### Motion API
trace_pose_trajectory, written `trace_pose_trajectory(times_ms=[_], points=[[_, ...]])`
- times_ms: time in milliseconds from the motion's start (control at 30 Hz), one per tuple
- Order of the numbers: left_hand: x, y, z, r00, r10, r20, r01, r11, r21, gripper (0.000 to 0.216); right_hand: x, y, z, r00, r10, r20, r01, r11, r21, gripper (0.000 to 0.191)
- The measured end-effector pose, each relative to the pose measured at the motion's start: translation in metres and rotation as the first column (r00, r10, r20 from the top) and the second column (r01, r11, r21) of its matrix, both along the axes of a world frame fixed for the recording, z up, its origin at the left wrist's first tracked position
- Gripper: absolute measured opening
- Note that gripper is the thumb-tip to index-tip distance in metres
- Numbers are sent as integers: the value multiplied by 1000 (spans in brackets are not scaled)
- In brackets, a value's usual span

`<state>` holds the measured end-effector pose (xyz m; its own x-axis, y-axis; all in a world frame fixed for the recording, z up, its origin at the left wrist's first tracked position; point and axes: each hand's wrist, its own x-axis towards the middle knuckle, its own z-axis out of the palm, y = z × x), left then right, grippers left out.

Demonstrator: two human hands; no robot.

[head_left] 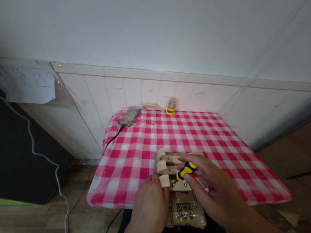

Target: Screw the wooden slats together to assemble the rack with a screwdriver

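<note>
In the head view my right hand [211, 184] is closed around a yellow and black screwdriver [187, 170], with the thumb and fingers on its handle. The tip points down and left onto a screw [173, 184] in the nearest of several pale, curved wooden hooks [165, 181]. These hooks lie in a row on a brown, tape-wrapped board [186, 211] with dark printing. Pressed against the left side of the nearest hook is my left hand [150, 202], its fingers bent around it and partly hidden. A second screw [185, 183] shows right of the tip.
A red and white checked cloth [210, 133] covers the table. Near the wall stand a loose wooden hook [153, 105], a yellow-capped clear container [172, 106] and a blurred-out object [129, 116] with a black cable. A white cord [59, 186] hangs at the left.
</note>
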<state>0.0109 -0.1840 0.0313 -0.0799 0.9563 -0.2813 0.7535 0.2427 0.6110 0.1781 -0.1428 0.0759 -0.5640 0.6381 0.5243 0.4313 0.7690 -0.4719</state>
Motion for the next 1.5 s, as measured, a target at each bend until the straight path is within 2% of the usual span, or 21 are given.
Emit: trace_pose_trajectory(times_ms=[100,233,400,600,967,1200,1500], points=[[0,-1,1,1000,5,3,-5,1000,-4,36,-1,0,0,1000,-14,-11,14,998,61,40],[0,-3,4,1000,-9,10,9,1000,-10,36,-4,2,-2,999,-21,-39,24,997,71,41],[-1,-2,1,1000,4,15,-4,1000,0,37,-4,5,-1,997,55,-56,-49,993,109,40],[0,-1,-1,1000,-6,18,6,1000,10,36,1,2,6,999,54,2,-54,999,0,42],[0,-2,3,1000,7,-3,-7,1000,-24,34,-2,4,4,997,-52,-57,54,998,44,35],[-1,-2,1,1000,-17,10,17,1000,15,37,1,-1,5,1000,19,-11,-21,992,-126,40],[-1,-1,6,1000,-19,-1,19,1000,-11,38,-5,-1,7,999,-41,19,40,998,55,38]])
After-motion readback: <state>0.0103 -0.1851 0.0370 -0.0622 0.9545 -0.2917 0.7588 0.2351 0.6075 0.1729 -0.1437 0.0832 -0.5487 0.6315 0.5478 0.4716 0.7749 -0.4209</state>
